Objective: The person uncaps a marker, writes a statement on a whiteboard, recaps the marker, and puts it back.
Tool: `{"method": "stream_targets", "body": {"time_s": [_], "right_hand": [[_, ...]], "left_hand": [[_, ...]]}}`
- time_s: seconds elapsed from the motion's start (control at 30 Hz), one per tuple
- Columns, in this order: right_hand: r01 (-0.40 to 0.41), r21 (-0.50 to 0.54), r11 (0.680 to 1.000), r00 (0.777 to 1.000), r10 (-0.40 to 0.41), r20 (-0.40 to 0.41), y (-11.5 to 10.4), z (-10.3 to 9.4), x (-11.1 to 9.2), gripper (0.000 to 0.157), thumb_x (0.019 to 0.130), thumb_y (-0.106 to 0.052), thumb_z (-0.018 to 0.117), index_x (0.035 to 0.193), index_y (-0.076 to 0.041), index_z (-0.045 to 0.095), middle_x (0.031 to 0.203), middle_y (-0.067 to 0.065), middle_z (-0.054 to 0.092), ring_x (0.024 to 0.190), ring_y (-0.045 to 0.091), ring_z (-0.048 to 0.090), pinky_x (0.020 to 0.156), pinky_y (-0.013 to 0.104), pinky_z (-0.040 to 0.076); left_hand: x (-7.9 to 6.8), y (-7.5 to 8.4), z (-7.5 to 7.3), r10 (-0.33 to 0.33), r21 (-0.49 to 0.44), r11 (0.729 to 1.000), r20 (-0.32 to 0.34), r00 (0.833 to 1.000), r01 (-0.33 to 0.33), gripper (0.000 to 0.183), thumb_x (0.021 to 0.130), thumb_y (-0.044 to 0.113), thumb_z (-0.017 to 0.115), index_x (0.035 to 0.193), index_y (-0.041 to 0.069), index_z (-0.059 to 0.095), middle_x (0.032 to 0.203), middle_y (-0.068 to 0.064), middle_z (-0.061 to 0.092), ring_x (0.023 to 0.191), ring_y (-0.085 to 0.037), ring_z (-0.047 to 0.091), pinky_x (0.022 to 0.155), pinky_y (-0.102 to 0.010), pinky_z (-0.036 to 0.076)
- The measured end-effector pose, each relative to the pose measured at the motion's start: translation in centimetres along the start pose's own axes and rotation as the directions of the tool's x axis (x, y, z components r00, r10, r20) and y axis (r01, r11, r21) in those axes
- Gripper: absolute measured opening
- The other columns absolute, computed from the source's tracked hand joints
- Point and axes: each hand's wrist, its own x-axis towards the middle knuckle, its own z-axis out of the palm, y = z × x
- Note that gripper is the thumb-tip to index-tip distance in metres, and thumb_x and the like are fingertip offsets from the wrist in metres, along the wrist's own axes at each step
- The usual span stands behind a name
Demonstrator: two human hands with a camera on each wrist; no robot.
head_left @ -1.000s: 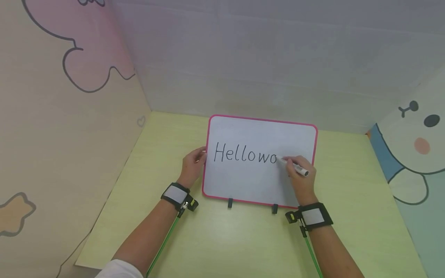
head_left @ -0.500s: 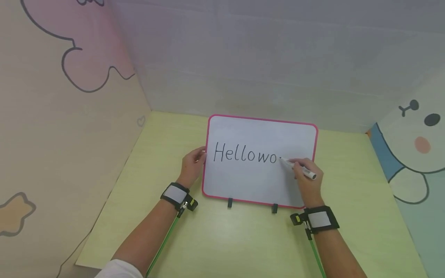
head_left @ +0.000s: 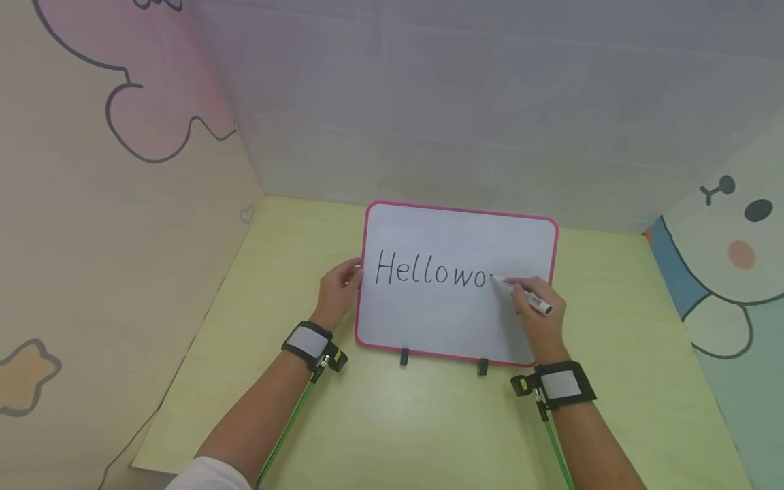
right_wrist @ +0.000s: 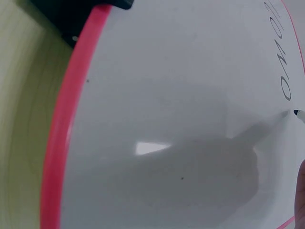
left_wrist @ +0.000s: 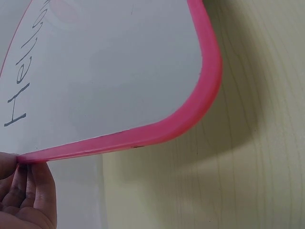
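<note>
On the worktop (head_left: 422, 429) is the whiteboard (head_left: 429, 316), its edge pinched by the left hand (head_left: 335, 294); the right hand (head_left: 542, 314) holds the marker (head_left: 539, 303) (tip near the last "o" (head_left: 480, 278)). Press softly, so nothing wobbles.

White, black-tipped marker pen (right_wrist: 301, 115) cut off by right wrist view's edge, its barrel markings (head_left: 537, 304) too small to read, pink-framed rectangular whiteboard (head_left: 441, 316) partly hidden behind bare right hand (head_left: 543, 313)
</note>
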Motion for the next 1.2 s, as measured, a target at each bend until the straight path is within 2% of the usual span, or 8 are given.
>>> {"method": "stream_targets", "body": {"time_s": [0.23,0.5,0.8,1.2], "right_hand": [[-0.003,0.014,1.0,1.0,0.003,0.014,-1.7,-0.1,-0.1,0.014,0.09,-0.003,0.057,0.095,0.003,0.069,0.073,-0.004,0.056,0.058,0.005,0.049,0.05,0.014,0.04],[0.011,-0.003,1.0,1.0,-0.011,0.007,0.5,0.2,0.0,0.012,0.089,-0.008,0.061,0.094,-0.005,0.071,0.076,-0.004,0.058,0.06,0.006,0.051,0.05,0.014,0.041],[0.066,-0.029,0.997,0.998,-0.067,-0.016,0.6,0.2,0.0,0.012,0.089,-0.008,0.059,0.091,-0.006,0.071,0.075,-0.003,0.059,0.06,0.007,0.051,0.051,0.014,0.04],[0.004,-0.041,0.999,1.0,-0.005,-0.023,0.7,0.2,-0.3,0.012,0.087,-0.003,0.059,0.084,-0.005,0.07,0.068,-0.006,0.057,0.059,0.007,0.049,0.052,0.015,0.04]], "left_hand": [[0.1,-0.2,0.0,0.012,-0.004,1.0,-0.004,1.0,-0.012,0.032,0.095,0.017,0.055,0.126,0.009,0.059,0.107,-0.013,0.067,0.101,-0.025,0.062,0.092,-0.038,0.052],[0.1,-0.2,0.1,0.002,-0.003,1.0,-0.002,1.0,-0.002,0.033,0.096,0.018,0.055,0.127,0.01,0.059,0.107,-0.012,0.067,0.101,-0.024,0.062,0.093,-0.038,0.052],[0.1,-0.4,0.1,0.007,-0.003,1.0,-0.002,1.0,-0.007,0.033,0.096,0.018,0.055,0.127,0.009,0.059,0.107,-0.012,0.067,0.099,-0.024,0.062,0.092,-0.038,0.052],[-0.1,-0.1,0.0,-0.008,-0.003,1.0,-0.002,1.0,0.008,0.034,0.096,0.019,0.055,0.129,0.01,0.058,0.11,-0.012,0.066,0.103,-0.025,0.062,0.094,-0.038,0.051]]}}
